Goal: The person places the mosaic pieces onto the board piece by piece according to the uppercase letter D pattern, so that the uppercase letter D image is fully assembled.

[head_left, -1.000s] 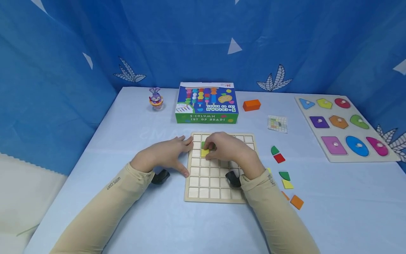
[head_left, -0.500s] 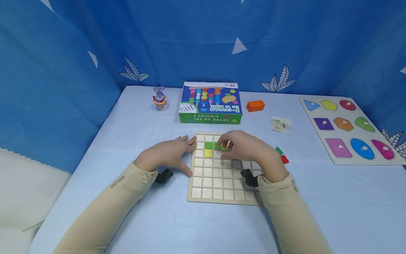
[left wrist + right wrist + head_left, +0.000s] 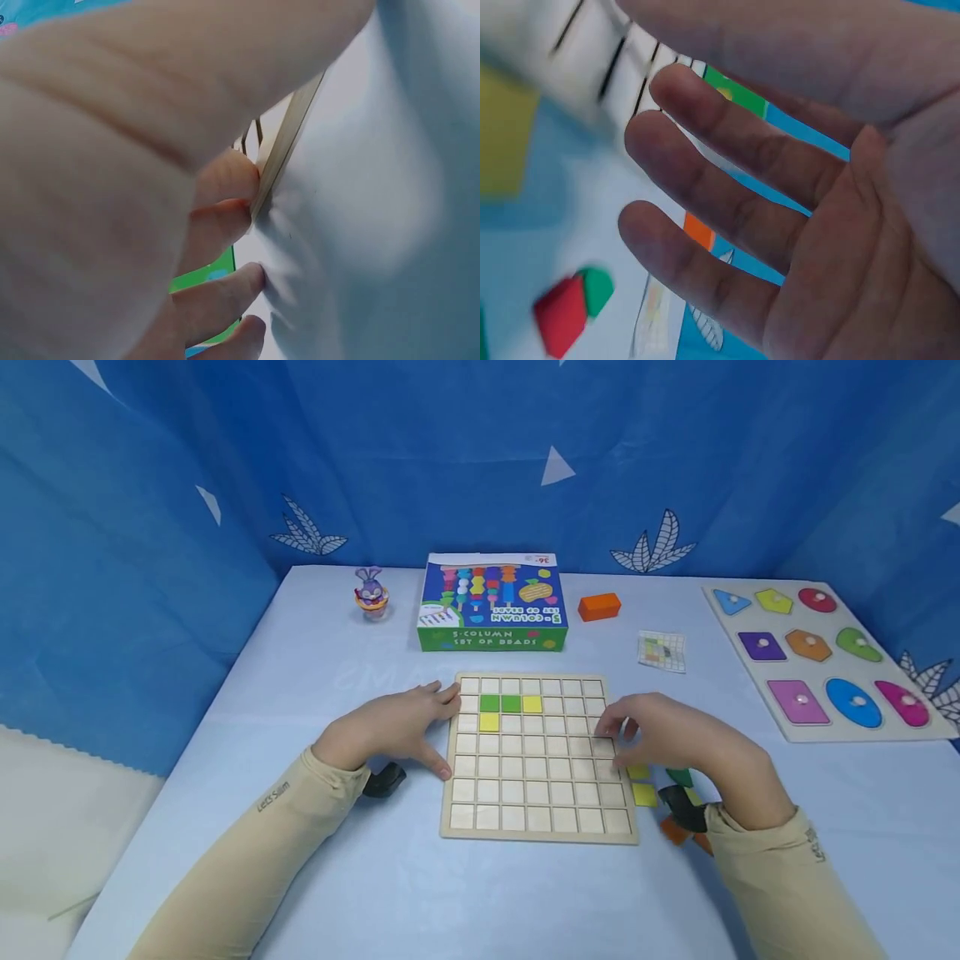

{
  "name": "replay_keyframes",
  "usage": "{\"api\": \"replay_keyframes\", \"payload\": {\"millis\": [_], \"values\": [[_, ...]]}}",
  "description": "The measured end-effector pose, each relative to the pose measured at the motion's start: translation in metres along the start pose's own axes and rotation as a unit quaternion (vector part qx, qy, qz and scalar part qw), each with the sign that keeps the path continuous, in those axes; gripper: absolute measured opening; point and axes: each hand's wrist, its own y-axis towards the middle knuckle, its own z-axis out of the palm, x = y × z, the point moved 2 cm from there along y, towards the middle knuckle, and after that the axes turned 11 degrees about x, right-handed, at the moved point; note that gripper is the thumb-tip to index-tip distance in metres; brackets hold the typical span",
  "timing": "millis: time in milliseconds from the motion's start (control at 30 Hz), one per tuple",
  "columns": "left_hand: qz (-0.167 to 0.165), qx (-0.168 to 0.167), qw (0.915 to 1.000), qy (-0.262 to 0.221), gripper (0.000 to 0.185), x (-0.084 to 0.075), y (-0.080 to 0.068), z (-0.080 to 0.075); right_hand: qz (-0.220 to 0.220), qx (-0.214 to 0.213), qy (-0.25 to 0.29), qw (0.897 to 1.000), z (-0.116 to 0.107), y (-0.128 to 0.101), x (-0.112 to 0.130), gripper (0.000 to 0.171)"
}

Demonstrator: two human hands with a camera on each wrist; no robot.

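— Where do we see the hands?
— Our left hand [image 3: 397, 731] rests flat against the left edge of the grid board [image 3: 536, 827], fingers straight. Our right hand [image 3: 667, 739] hovers over the board's right edge, fingers loose, holding nothing.
— And the tiles?
— Two green tiles [image 3: 500, 703] and two yellow tiles [image 3: 532, 703] sit near the board's far-left corner.
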Motion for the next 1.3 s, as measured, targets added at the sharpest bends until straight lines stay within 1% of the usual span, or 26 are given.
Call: {"api": "replay_keyframes", "payload": {"millis": [167,267,533,733,833,900,1033,1300], "values": [[-0.011,-0.002,0.9999,-0.002,0.114,-0.002,-0.001,-0.001,0.007,0.005,0.004,1.000,0.005,-0.012,-0.014,0.033],[-0.020,-0.002,0.9998,-0.007,0.113,-0.004,-0.001,-0.001,0.009,0.009,0.003,1.000,0.008,-0.015,-0.021,0.033],[-0.055,0.000,0.9984,-0.015,0.111,-0.011,-0.002,-0.003,0.008,0.000,0.000,1.000,0.012,-0.014,-0.028,0.032],[-0.083,-0.004,0.9958,-0.039,0.111,-0.016,-0.001,-0.002,0.007,-0.003,-0.007,1.000,0.015,-0.014,-0.031,0.027],[-0.092,-0.006,0.9946,-0.049,0.110,-0.018,-0.001,-0.002,0.014,0.001,-0.007,1.000,0.016,-0.015,-0.033,0.025],[-0.095,-0.006,0.9940,-0.053,0.110,-0.019,0.000,-0.002,0.017,0.003,-0.005,1.000,0.017,-0.015,-0.034,0.024],[-0.102,-0.006,0.9932,-0.056,0.110,-0.019,-0.002,-0.003,0.007,0.003,0.003,1.000,0.016,-0.015,-0.033,0.023],[-0.101,-0.004,0.9932,-0.058,0.111,-0.019,-0.003,-0.002,0.005,0.009,0.017,1.000,0.015,-0.011,-0.029,0.023]]}}
